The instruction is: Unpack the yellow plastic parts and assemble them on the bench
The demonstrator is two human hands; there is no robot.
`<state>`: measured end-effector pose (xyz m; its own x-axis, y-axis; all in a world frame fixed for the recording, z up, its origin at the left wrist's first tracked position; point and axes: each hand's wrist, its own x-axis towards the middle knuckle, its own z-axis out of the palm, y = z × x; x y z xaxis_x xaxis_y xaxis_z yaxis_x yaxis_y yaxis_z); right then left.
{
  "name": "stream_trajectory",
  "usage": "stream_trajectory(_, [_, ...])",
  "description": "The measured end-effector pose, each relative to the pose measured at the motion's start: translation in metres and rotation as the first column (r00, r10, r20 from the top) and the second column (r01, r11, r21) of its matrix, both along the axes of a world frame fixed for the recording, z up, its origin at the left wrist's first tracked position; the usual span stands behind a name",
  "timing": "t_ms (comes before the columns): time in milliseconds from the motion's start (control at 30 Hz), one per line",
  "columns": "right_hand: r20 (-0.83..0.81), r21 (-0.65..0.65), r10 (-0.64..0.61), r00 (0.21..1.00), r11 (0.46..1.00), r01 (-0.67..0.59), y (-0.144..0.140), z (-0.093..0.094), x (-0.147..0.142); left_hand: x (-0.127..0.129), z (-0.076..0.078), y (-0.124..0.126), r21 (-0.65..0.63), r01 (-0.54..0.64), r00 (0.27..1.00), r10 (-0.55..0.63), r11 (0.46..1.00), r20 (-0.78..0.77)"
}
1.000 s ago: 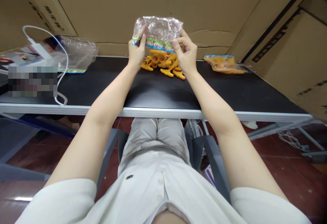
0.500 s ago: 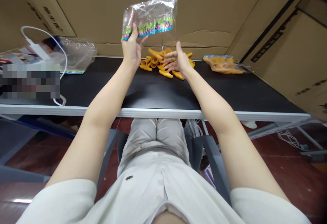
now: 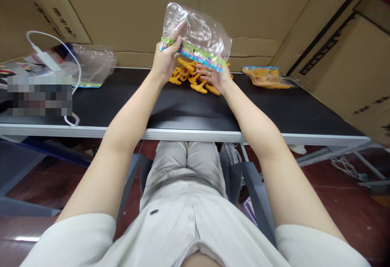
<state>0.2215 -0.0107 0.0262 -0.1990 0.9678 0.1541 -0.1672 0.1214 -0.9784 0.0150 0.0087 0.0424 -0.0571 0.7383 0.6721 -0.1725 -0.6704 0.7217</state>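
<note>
My left hand [image 3: 165,57] pinches a clear plastic bag [image 3: 198,34] by its colourful printed strip and holds it up above the black table [image 3: 183,108]. The bag hangs tilted down to the right and looks empty. Beneath it lies a pile of orange plastic pieces [image 3: 191,78] on the tabletop. My right hand [image 3: 213,78] rests on that pile, partly hidden behind the bag's lower edge. Whether its fingers have closed on a piece is hidden.
A filled bag of orange pieces [image 3: 267,77] lies at the back right. Empty clear bags [image 3: 91,64] sit at the back left beside a white cable and charger [image 3: 45,57]. Cardboard walls [image 3: 128,11] enclose the table on three sides.
One second ago both hands held the bag. My right hand let go and dropped to the orange pile, while my left hand raised the bag and now tilts it rightward over that hand.
</note>
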Motion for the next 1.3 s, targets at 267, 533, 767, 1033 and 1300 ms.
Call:
stream_trajectory(267, [-0.241, 0.072, -0.081, 0.967, 0.992, 0.101, -0.002, 0.026, 0.023, -0.002, -0.006, -0.012, -0.257, 0.117, 0.982, -0.151, 0.959, -0.114])
stream_trajectory(533, [-0.195, 0.047, -0.352, 0.916, 0.929, 0.367, 0.019, 0.023, 0.026, -0.004, -0.001, -0.030, -0.420, 0.238, 0.969, -0.241, 0.876, 0.047])
stream_trajectory(767, [0.064, 0.292, -0.371, 0.927, 0.895, 0.338, 0.028, 0.006, 0.019, -0.017, -0.011, 0.000, -0.480, 0.025, 0.999, -0.005, 0.877, 0.043])
stream_trajectory(1033, [0.155, 0.322, -0.430, 0.890, 0.873, 0.366, 0.013, 0.007, 0.010, -0.015, -0.031, 0.027, -0.172, -0.115, 0.991, 0.101, 0.978, -0.088])
stream_trajectory(1300, [0.128, 0.337, -0.491, 0.862, 0.839, 0.428, 0.033, 0.004, 0.016, -0.015, -0.031, 0.035, -0.114, -0.215, 0.970, 0.199, 0.970, -0.142])
